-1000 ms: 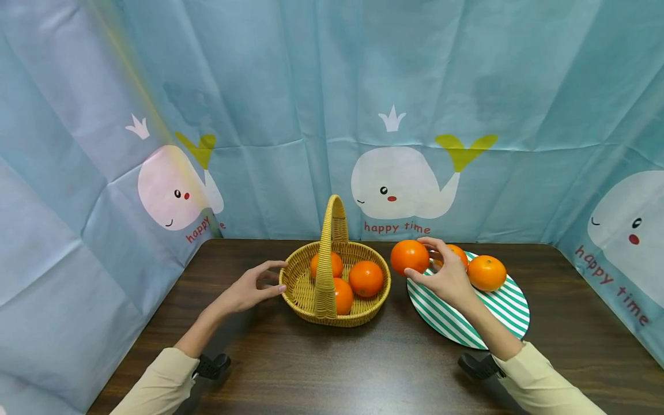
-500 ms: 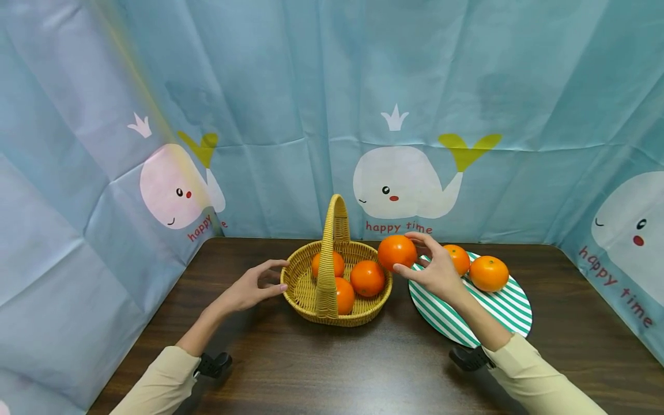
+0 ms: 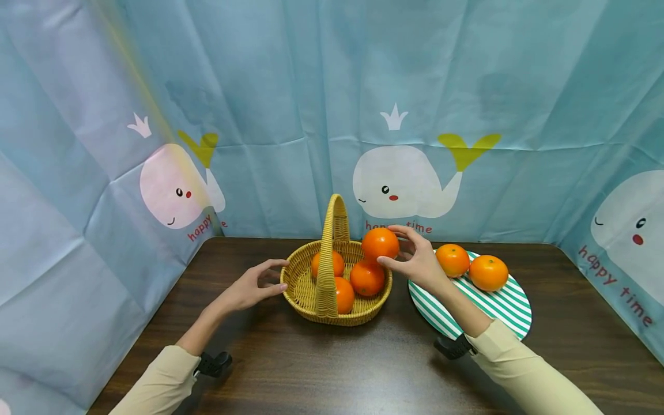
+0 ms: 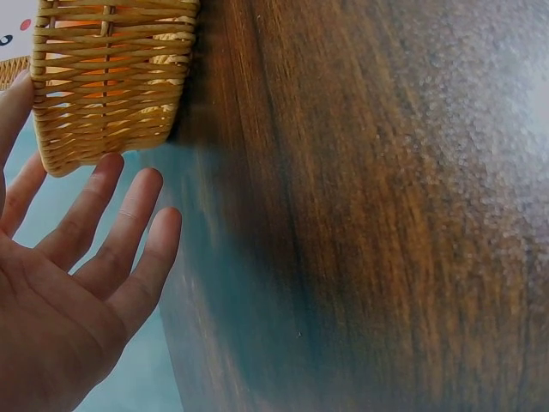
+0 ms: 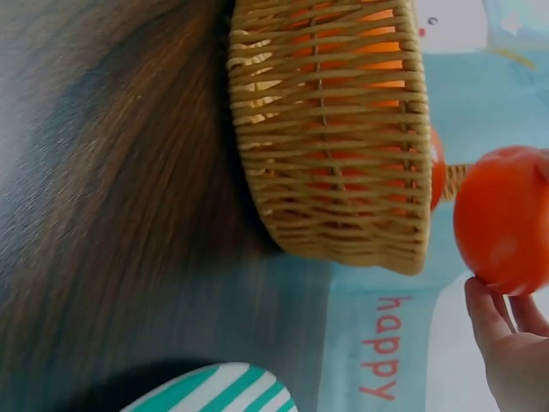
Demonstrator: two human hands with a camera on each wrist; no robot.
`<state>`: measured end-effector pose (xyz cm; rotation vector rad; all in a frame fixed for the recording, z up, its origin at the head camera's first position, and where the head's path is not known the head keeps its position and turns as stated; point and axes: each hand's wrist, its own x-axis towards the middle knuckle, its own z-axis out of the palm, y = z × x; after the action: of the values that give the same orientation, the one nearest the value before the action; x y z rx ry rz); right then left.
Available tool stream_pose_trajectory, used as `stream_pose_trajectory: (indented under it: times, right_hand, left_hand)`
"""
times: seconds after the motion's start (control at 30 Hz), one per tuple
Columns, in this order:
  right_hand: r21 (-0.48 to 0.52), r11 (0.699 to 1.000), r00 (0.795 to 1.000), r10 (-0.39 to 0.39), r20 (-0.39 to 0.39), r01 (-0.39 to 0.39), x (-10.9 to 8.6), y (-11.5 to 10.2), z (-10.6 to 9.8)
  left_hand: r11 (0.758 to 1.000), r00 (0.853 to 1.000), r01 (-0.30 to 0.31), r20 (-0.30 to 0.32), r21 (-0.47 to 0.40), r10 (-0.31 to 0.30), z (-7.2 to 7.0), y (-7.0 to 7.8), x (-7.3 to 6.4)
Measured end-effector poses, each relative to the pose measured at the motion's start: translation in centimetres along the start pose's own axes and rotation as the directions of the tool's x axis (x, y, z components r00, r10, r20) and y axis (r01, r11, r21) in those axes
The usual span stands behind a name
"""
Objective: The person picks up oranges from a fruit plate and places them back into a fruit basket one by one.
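My right hand (image 3: 417, 265) holds an orange (image 3: 380, 244) between thumb and fingers, raised over the right rear rim of a yellow wicker basket (image 3: 351, 319). In the right wrist view, this held orange (image 5: 506, 221) shows above the rim level, with fingertips against its surface. Several oranges sit inside the basket, one of them (image 3: 367, 278) just below the held one. At the basket's left side is my left hand (image 3: 251, 288), thumb and fingers extended with tips right at the rim. The left wrist view shows its fingers spread beside the woven wall (image 4: 111, 112).
To the right of the basket lies a round green-and-white striped plate (image 3: 434, 305). Two oranges rest on its far part, one (image 3: 452, 260) beside the other (image 3: 489, 273). The basket's tall handle (image 3: 326, 259) arches over its middle. A blue whale-print curtain (image 3: 290, 115) hangs behind the dark wooden table (image 3: 311, 369).
My right hand has carried the orange leftward and slightly up, from over the plate's left edge to over the basket. The left hand stays at the basket's rim.
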<state>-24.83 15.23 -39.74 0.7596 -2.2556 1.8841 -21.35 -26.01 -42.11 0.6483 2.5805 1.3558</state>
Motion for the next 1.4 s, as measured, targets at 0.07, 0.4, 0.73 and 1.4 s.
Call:
stream_pose_trajectory:
  times: [0.07, 0.4, 0.73, 1.4]
  right_hand:
    - [0.01, 1.0, 1.0, 0.003, 0.011, -0.004, 0.4, 0.0, 0.4]
    - [0.02, 1.0, 1.0, 0.004, 0.028, -0.005, 1.5, 0.3, 1.9]
    - [0.009, 1.0, 0.999, 0.013, 0.049, -0.013, 2.4, 0.9, 2.8]
    - [0.017, 1.0, 0.996, -0.017, 0.091, 0.016, 2.1, 0.6, 1.7]
  left_hand:
    - [1.0, 1.0, 0.005, -0.002, 0.002, -0.005, 0.0, 0.0, -0.1]
    - [1.0, 1.0, 0.002, -0.003, 0.015, -0.002, 0.0, 0.3, -0.2]
    - [1.0, 1.0, 0.003, 0.0, 0.011, -0.003, 0.0, 0.2, -0.2]
    - [1.0, 1.0, -0.01, 0.006, 0.004, 0.01, -0.1, 0.2, -0.1]
